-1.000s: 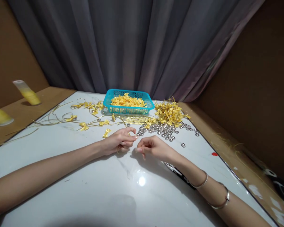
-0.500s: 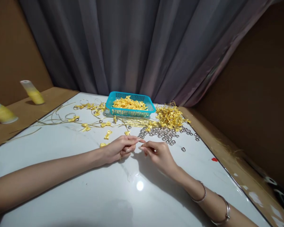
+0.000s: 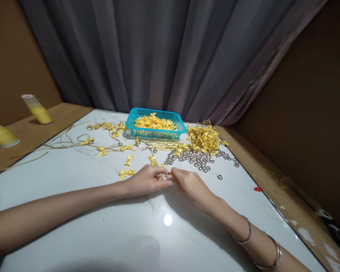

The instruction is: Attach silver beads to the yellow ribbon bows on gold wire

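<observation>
Over the middle of the white table, my left hand [image 3: 153, 179] and my right hand [image 3: 187, 184] meet at the fingertips. Both are closed in a pinch, and what lies between the fingers is too small or hidden to name. A yellow ribbon bow [image 3: 126, 173] lies just left of my left hand. Other bows, one upright [image 3: 128, 159] and one just beyond my fingers [image 3: 152, 160], rest close by. Behind my right hand spreads a scatter of small silver rings [image 3: 198, 160], with one loose silver ring [image 3: 220, 177] apart from them.
A blue basket [image 3: 132, 128] full of yellow bows stands at the back, before a grey curtain [image 3: 153, 53]. Right of it sits a heap of yellow bows [image 3: 204, 139]; gold cords [image 3: 164, 145] lie in front. Yellow-wound spools [image 3: 41, 113] stand left. A red scrap [image 3: 257, 189] lies right.
My hands have come together, the right moving slightly left and its fingers curling over. My left fingers have shifted a little rightward, uncovering the bow beside that hand.
</observation>
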A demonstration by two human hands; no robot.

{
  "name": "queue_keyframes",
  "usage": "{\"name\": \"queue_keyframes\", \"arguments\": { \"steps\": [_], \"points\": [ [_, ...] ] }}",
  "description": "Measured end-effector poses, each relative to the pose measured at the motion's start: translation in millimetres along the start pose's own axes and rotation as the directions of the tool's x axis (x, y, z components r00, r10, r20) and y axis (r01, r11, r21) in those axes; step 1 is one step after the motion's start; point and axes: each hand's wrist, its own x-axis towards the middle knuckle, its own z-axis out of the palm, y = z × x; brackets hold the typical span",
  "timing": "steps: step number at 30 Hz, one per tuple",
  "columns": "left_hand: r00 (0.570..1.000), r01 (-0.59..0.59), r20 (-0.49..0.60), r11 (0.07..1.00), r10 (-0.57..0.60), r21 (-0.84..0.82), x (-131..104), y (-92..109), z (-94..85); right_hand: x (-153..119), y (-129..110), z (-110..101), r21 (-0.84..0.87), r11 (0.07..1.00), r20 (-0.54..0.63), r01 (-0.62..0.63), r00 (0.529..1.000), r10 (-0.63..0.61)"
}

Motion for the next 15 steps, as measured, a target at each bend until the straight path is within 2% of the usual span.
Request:
{"name": "queue_keyframes", "arguments": {
  "steps": [2, 4, 7, 10, 12, 15],
  "points": [
    [1.0, -0.006, -0.017, 1.0, 0.006, 0.001, 0.7, -0.3, 1.4, 1.6, 0.4, -3.0, 0.085, 0.996, 0.003, -0.017, 1.0, 0.016],
    [0.999, -0.007, -0.041, 1.0, 0.006, -0.027, 1.5, -0.5, 1.9, 4.1, 3.3, -7.8, 0.25, 0.966, 0.021, -0.06, 0.998, 0.057],
    [0.999, 0.009, -0.046, 0.992, -0.015, -0.125, 2.5, -0.1, 1.1, 8.0, 8.9, -15.5, 0.527, 0.841, 0.167, -0.125, 0.985, 0.042],
    [0.999, 0.043, -0.019, 0.97, -0.049, -0.238, 2.6, 0.9, -0.5, 10.3, 11.4, -18.2, 0.698, 0.683, 0.295, -0.215, 0.955, -0.001],
    [0.998, 0.055, -0.004, 0.953, -0.059, -0.297, 2.5, 1.3, -1.4, 10.8, 11.1, -16.6, 0.747, 0.612, 0.296, -0.26, 0.954, 0.045],
    [0.997, 0.072, 0.001, 0.938, -0.076, -0.338, 2.9, 1.3, -2.3, 10.9, 9.8, -13.0, 0.774, 0.577, 0.244, -0.262, 0.963, 0.11]
  ]
}}
